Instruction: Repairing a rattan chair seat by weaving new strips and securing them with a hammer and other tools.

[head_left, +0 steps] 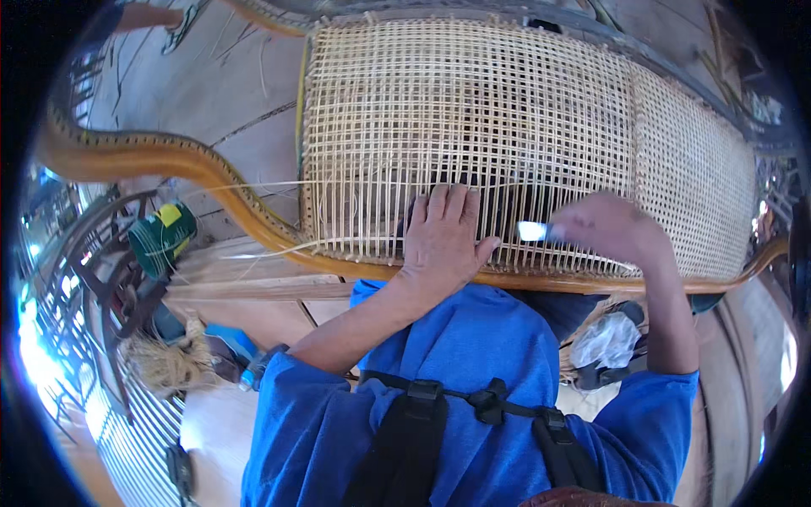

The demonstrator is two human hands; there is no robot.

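Left hand: Yours, one of two, lies palm down, relaxed and unclenched, on the weave, its fingers close together and thumb out toward the right grip; left hand.
Right hand: Your right hand, blurred, curls its fingers around one small tool, whose glaring white tip points left toward your other hand; the tool's exact kind cannot be told.
Woven panel: One woven panel of pale strips spreads beneath your left palm and away from you past both hands, its mesh looser just beside your fingers and closer farther out.
Wooden frame: One varnished wooden frame runs along the panel on your side of both hands and curves off well to the left of them.
Strands: At least two loose strands trail left from the panel, beyond your left fingertips.
Label: One yellow label marks one green container, well left of your left hand; its writing is too small to tell.
Nearby: One clear plastic bag lies below your right grip, and one fibre bundle lies left of your left forearm.
Bystander: One sandalled foot stands far beyond your left hand.
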